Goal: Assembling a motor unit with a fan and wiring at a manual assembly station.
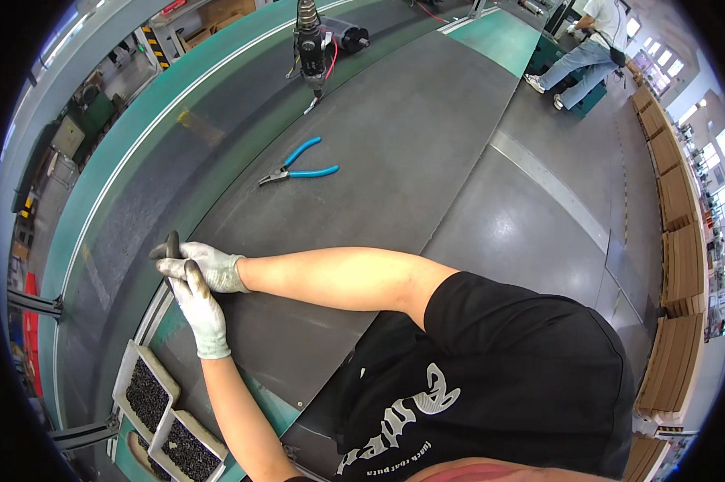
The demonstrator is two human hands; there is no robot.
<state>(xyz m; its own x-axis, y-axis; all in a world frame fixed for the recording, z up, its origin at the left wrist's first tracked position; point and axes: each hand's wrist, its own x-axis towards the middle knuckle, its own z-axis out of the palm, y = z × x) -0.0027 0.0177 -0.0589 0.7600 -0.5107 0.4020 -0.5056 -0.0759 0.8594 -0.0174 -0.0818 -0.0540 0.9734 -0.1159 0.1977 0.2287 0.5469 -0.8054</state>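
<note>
My right hand and my left hand, both in pale knit gloves with dark-stained fingertips, meet over the edge of the workbench. The fingers of each are closed and pressed together. Something dark shows at the fingertips; whether it is a small part or only the dark glove tips, I cannot make out. Pliers with blue handles lie with handles spread on the dark grey bench mat, beyond my right hand. Nearest my left forearm are two trays of small black pieces.
A power screwdriver with cables hangs at the far side, beside a dark cylindrical motor. A curved conveyor belt runs along the left. Stacked cardboard lines the right. Another person stands at the far right.
</note>
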